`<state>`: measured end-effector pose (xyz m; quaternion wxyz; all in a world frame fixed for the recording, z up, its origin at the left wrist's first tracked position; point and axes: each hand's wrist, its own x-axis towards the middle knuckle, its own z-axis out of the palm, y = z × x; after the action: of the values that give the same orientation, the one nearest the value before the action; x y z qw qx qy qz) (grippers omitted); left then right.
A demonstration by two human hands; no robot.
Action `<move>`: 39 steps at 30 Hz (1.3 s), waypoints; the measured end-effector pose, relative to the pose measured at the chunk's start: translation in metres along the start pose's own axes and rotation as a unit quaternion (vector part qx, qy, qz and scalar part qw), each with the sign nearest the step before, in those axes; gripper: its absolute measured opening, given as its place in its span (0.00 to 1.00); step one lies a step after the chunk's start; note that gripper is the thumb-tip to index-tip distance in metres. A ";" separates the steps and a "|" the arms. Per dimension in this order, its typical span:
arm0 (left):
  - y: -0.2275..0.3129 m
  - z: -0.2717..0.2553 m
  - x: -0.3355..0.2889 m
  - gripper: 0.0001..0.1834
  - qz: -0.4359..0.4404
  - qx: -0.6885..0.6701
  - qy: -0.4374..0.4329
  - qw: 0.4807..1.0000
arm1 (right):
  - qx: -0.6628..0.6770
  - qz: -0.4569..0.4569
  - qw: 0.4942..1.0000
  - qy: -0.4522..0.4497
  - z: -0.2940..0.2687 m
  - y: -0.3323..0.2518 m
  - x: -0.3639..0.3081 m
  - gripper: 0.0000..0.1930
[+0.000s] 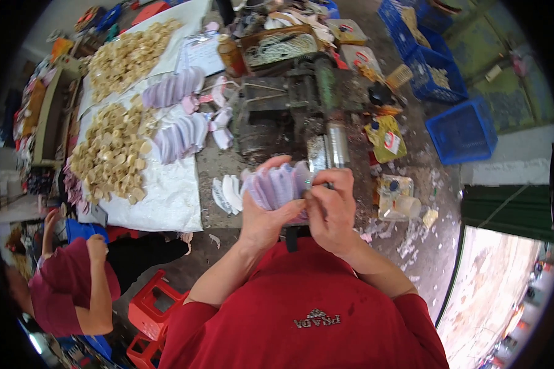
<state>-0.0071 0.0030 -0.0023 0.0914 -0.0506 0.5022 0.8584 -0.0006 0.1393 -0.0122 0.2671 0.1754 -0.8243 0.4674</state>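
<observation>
In front of my chest, my left hand (268,215) is wrapped round a row of curved, pale lavender fabric-like pieces (277,186), standing side by side like slices. My right hand (331,212) is closed at the right end of this row, fingertips pressed together by the last piece. A small dark thing shows between those fingers, too hidden to name. Just left of my left hand lie several white curved pieces (228,194). More lavender pieces stand in two rows, the nearer row (181,136) and the farther row (173,88), on a white sheet (172,200).
Beyond my hands is a machine with a green and silver cylinder (337,141). Heaps of small beige pieces (108,147) cover the left. Blue crates (461,130) stand at right. A person in a dark red shirt (74,283) sits at lower left, near red stools (154,301).
</observation>
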 end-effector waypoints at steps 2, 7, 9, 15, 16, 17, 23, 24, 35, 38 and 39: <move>0.002 0.000 0.001 0.36 -0.010 -0.010 -0.001 1.000 | 0.075 0.066 0.995 -0.003 -0.002 -0.004 -0.004 0.11; 0.009 -0.005 0.004 0.34 -0.032 0.002 -0.057 0.998 | 0.132 0.107 0.985 -0.033 -0.007 -0.004 -0.003 0.09; 0.015 -0.005 0.002 0.33 -0.033 0.022 -0.060 0.997 | 0.070 0.109 0.990 -0.064 -0.006 -0.002 0.001 0.09; 0.013 0.000 0.000 0.31 0.011 0.072 -0.057 0.996 | 0.012 0.050 0.998 -0.027 -0.007 -0.006 0.007 0.10; 0.012 0.000 0.000 0.30 0.009 0.076 -0.049 0.996 | -0.037 0.000 0.999 -0.017 -0.006 -0.007 0.008 0.11; 0.012 0.000 -0.002 0.30 0.006 0.080 -0.041 0.996 | -0.037 0.000 0.999 -0.016 -0.006 -0.008 0.009 0.11; 0.011 0.005 -0.007 0.29 0.021 0.083 0.004 0.996 | -0.041 -0.020 0.999 -0.019 -0.010 -0.010 0.006 0.13; 0.008 0.002 -0.005 0.29 0.001 0.070 0.014 0.997 | -0.010 -0.005 1.000 -0.022 -0.015 -0.009 0.007 0.12; -0.002 -0.051 0.013 0.29 0.001 0.332 -0.068 0.941 | -0.103 0.338 0.886 -0.300 -0.124 0.084 0.027 0.04; -0.004 -0.030 0.014 0.32 0.055 0.447 -0.196 0.871 | -0.153 0.285 0.884 -0.337 -0.102 0.081 0.015 0.03; -0.005 -0.020 0.015 0.33 0.061 0.481 -0.254 0.837 | -0.152 0.285 0.884 -0.339 -0.095 0.077 0.014 0.03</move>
<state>-0.0205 -0.0104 -0.0191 0.1757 0.2504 0.8132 0.4952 -0.0263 0.2596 -0.0157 -0.1501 0.0384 -0.9399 0.3044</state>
